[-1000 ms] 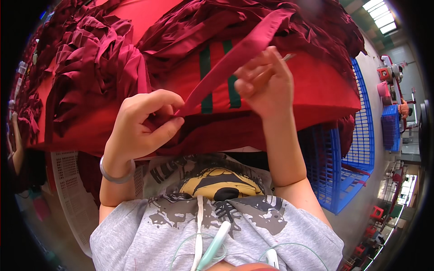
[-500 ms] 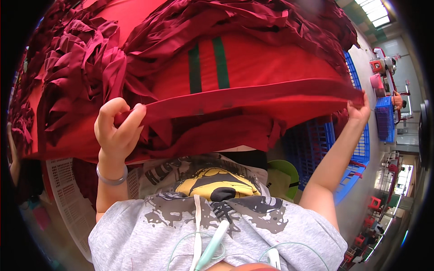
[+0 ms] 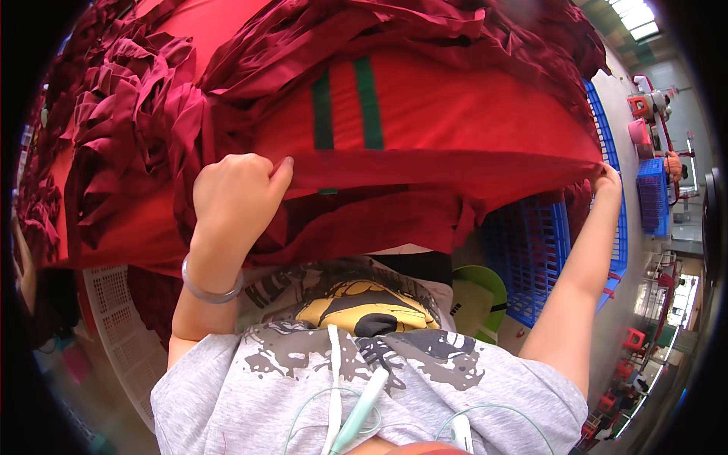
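Note:
A long, narrow strip of dark red fabric (image 3: 425, 165) is stretched across in front of me, above a red cloth-covered surface (image 3: 455, 106) with two green tape stripes (image 3: 369, 106). My left hand (image 3: 236, 193), with a ring bracelet on its wrist, is closed in a fist around the strip's left part. At the far right my right hand (image 3: 607, 180) pinches the other end. More dark red fabric (image 3: 364, 224) hangs below the strip, over the near edge. Heaped dark red strips (image 3: 144, 114) lie left of my left hand and along the far side.
A blue plastic crate (image 3: 527, 250) stands under the right edge, beside a green-rimmed cap-like thing (image 3: 489, 299). To the lower left is a white perforated basket (image 3: 121, 318). Another person's arm (image 3: 25, 265) shows at the far left. Red stools (image 3: 635, 337) stand farther right.
My left hand has moved right and turned, its fingers now curled over the strip. The right hand has shifted slightly down. The strip has turned flatter against the red surface.

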{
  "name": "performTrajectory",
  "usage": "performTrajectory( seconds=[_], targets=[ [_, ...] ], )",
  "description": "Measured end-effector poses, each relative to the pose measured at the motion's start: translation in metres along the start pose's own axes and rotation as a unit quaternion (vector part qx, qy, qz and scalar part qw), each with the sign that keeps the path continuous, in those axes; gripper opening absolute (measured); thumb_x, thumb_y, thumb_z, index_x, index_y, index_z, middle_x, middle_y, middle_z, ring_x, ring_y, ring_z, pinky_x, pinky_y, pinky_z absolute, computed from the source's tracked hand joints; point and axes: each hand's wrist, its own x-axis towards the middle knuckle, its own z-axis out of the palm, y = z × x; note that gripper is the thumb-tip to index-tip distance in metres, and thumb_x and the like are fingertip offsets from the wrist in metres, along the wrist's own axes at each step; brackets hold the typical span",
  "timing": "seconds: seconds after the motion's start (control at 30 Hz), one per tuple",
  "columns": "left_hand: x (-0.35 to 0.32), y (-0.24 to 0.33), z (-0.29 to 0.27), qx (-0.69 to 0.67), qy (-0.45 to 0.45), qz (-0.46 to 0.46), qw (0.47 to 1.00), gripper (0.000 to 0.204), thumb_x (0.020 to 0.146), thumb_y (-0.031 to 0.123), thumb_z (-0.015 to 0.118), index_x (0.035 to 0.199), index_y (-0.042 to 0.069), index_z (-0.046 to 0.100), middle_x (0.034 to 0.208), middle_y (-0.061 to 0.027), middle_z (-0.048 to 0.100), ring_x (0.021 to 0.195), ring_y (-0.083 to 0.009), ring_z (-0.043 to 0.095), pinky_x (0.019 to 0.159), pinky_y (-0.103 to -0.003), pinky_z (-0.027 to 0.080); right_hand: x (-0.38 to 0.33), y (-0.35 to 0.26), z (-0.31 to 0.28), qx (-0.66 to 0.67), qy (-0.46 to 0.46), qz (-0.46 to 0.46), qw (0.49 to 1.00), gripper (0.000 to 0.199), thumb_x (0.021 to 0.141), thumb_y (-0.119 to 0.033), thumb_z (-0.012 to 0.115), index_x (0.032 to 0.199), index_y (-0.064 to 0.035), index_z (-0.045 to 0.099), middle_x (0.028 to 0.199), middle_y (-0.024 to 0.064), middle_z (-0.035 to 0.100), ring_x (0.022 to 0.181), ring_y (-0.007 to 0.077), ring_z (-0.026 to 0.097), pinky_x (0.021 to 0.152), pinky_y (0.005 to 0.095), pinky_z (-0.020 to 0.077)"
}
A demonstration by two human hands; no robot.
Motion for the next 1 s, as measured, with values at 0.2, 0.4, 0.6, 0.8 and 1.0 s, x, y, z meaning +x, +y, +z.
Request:
performTrajectory(
  seconds=[0.2, 0.4, 0.6, 0.8, 1.0],
  targets=[
    [0.000, 0.023, -0.006, 0.033, 0.128, 0.034, 0.991, 0.011, 0.080, 0.018, 0.069, 0.079, 0.007, 0.068, 0.097, -0.0065, 0.067, 0.081, -0.0281, 0.065, 0.069, -0.035, 0.050, -0.046, 0.108, 0.107, 0.049, -0.059, -0.193, 0.978, 0.052, 0.102, -0.020, 0.045, 0.148, -0.0094, 0.023, 0.151, 0.0244, 0.028, 0.100, 0.0424, 0.066, 0.071, 0.0500, 0.0613],
    [-0.011, 0.015, 0.002, -0.004, 0.110, 0.224, 0.968, 0.019, 0.074, -0.001, 0.063, 0.092, 0.005, 0.067, 0.106, -0.0052, 0.066, 0.095, -0.0255, 0.063, 0.079, -0.038, 0.051, -0.118, 0.157, 0.123, -0.432, -0.056, -0.487, 0.757, 0.030, 0.089, -0.016, 0.056, 0.113, -0.0031, 0.070, 0.095, 0.0127, 0.073, 0.093, 0.0211, 0.069, 0.081, 0.0340, 0.0517],
    [-0.015, 0.013, 0.002, -0.071, 0.080, 0.157, 0.982, 0.022, 0.076, -0.003, 0.061, 0.094, 0.005, 0.068, 0.101, -0.0053, 0.068, 0.091, -0.0240, 0.064, 0.080, -0.036, 0.051, -0.154, 0.189, 0.133, -0.654, -0.007, -0.464, 0.598, 0.037, 0.094, -0.025, 0.047, 0.120, -0.0034, 0.063, 0.122, 0.0190, 0.063, 0.115, 0.0374, 0.059, 0.099, 0.0466, 0.0452],
    [-0.022, 0.027, 0.005, 0.046, 0.093, 0.126, 0.987, 0.020, 0.081, 0.004, 0.061, 0.097, 0.010, 0.070, 0.109, 0.0003, 0.066, 0.109, -0.0193, 0.058, 0.107, -0.046, 0.032, -0.145, 0.175, 0.152, -0.729, 0.053, -0.352, 0.584, 0.040, 0.092, -0.025, 0.044, 0.117, -0.0016, 0.063, 0.122, 0.0258, 0.061, 0.115, 0.0431, 0.057, 0.097, 0.0527, 0.0452],
    [-0.038, 0.034, 0.023, 0.087, 0.111, 0.124, 0.982, 0.031, 0.085, 0.006, 0.060, 0.115, 0.011, 0.069, 0.130, 0.0041, 0.060, 0.128, -0.0188, 0.048, 0.116, -0.058, 0.008, -0.187, 0.186, 0.172, -0.701, 0.168, -0.453, 0.525, 0.037, 0.094, -0.029, 0.044, 0.104, -0.0021, 0.068, 0.105, 0.0267, 0.066, 0.102, 0.0435, 0.063, 0.088, 0.0537, 0.0493]
  ],
)
